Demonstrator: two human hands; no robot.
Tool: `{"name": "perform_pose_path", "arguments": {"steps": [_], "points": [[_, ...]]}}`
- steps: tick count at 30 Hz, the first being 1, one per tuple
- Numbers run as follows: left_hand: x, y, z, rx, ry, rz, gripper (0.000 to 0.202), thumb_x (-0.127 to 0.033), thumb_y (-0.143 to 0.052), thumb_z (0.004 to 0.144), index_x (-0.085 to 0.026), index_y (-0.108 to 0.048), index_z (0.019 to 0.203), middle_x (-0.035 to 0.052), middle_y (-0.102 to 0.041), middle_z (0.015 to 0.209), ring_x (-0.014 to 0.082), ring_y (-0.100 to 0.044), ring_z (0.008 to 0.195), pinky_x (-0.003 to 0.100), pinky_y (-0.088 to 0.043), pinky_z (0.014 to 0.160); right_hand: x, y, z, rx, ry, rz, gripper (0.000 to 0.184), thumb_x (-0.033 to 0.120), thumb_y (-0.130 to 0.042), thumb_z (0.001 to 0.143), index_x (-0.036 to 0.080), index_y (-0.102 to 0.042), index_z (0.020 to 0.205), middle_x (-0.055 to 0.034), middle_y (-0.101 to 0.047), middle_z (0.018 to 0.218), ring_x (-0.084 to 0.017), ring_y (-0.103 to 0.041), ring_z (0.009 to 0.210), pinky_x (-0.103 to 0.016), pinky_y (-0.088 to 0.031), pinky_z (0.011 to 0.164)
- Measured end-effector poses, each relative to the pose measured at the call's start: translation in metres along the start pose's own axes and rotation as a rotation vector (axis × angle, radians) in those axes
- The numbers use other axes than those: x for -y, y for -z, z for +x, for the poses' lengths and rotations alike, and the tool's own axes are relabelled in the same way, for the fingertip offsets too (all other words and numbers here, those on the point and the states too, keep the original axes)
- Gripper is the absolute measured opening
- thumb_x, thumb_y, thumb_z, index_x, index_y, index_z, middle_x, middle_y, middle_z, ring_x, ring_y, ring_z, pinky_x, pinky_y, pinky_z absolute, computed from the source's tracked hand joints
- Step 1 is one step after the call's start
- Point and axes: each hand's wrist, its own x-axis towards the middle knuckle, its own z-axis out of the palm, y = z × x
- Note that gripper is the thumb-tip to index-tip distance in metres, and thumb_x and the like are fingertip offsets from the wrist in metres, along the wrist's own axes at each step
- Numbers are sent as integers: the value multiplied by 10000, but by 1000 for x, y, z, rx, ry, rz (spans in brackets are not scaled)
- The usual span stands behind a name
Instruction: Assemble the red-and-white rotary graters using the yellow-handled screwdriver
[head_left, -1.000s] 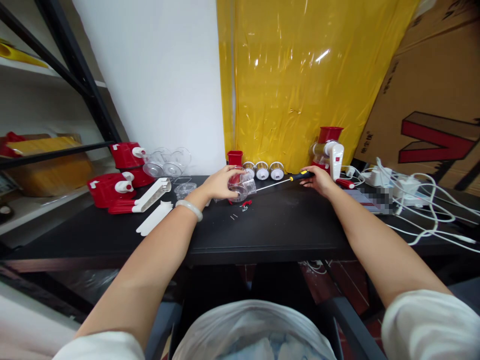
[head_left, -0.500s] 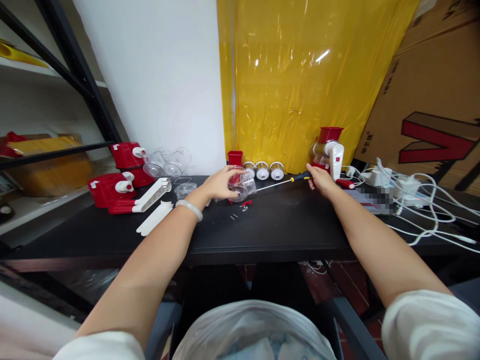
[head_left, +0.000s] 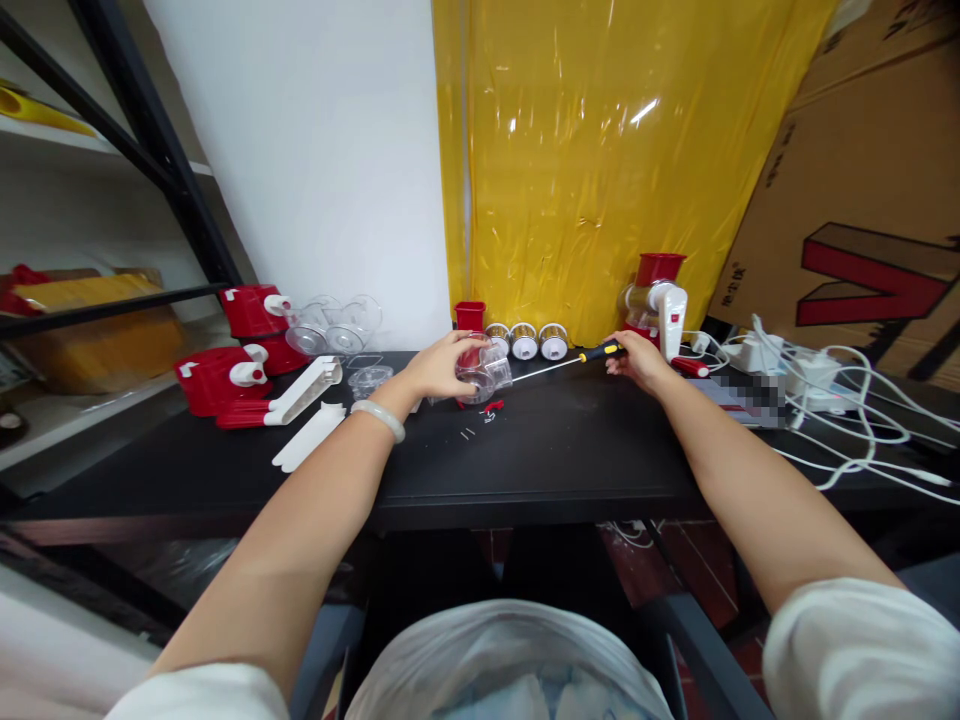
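My left hand is closed over a clear plastic housing that rests on the black table. My right hand grips the black and yellow handle of a long screwdriver. Its thin shaft points left, and the tip reaches the clear housing. A few small screws and red bits lie on the table just in front of the housing. A pale bangle circles my left wrist.
Red and white plastic parts and clear bowls lie at the left. A red cup, three small round drums and an assembled red and white appliance stand at the back. White cables and a power strip cover the right side.
My right hand shifted slightly right along the screwdriver handle and then came back left. My left hand and the clear housing stayed put.
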Motion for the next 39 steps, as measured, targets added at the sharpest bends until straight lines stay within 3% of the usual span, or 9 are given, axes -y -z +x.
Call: {"name": "perform_pose_path", "arguments": {"steps": [3, 7, 11, 17, 28, 35, 39], "points": [[1, -1, 0, 3, -1, 1, 770, -326, -718, 615, -281, -503, 1354, 75, -428, 1409, 298, -454, 1308, 430, -390, 1097, -3, 2, 1, -26, 47, -57, 250, 440, -558, 872, 226, -487, 763, 53, -480, 431, -111, -456, 357, -222, -391, 391], [-1, 0, 0, 7, 9, 3, 775, -327, -716, 614, -281, -501, 1357, 74, -430, 1403, 295, -454, 1308, 421, -393, 1097, -3, 2, 2, -78, 102, -189, 330, 513, -549, 869, 229, -483, 715, 42, -466, 408, -122, -429, 345, -242, -374, 367], [-1, 0, 0, 8, 6, -1, 774, -327, -714, 613, -272, -502, 1356, 79, -430, 1401, 296, -463, 1297, 418, -396, 1094, 1, 0, 2, -78, -51, -81, 241, 369, -382, 911, 207, -535, 819, -4, -567, 471, -159, -561, 408, -251, -450, 423], [1, -1, 1, 7, 0, -7, 774, -326, -716, 614, -286, -500, 1356, 74, -428, 1406, 295, -460, 1297, 425, -397, 1091, 3, -1, 0, -24, -50, 31, 166, 244, -453, 796, 190, -586, 878, -27, -682, 677, -159, -661, 514, -252, -509, 509], [1, 0, 0, 10, 9, -7, 780, -336, -717, 617, -297, -495, 1363, 69, -420, 1414, 302, -453, 1306, 427, -402, 1087, 4, 0, -1, 3, -37, -22, 124, 273, -471, 864, 182, -542, 820, -29, -633, 523, -129, -575, 419, -211, -448, 444], [-2, 0, 0, 14, 9, -8, 777, -325, -714, 611, -278, -502, 1358, 75, -423, 1405, 295, -456, 1304, 420, -392, 1098, -6, 6, 6, -50, 44, -159, 305, 459, -541, 888, 210, -483, 722, 20, -500, 390, -111, -426, 302, -209, -335, 336], [-2, 1, 0, 12, 11, -8, 775, -323, -715, 607, -284, -506, 1352, 72, -429, 1402, 300, -467, 1291, 426, -400, 1090, -2, 4, 6, -83, -70, -146, 316, 429, -411, 927, 203, -499, 724, -18, -527, 406, -138, -472, 331, -233, -376, 364]]}}
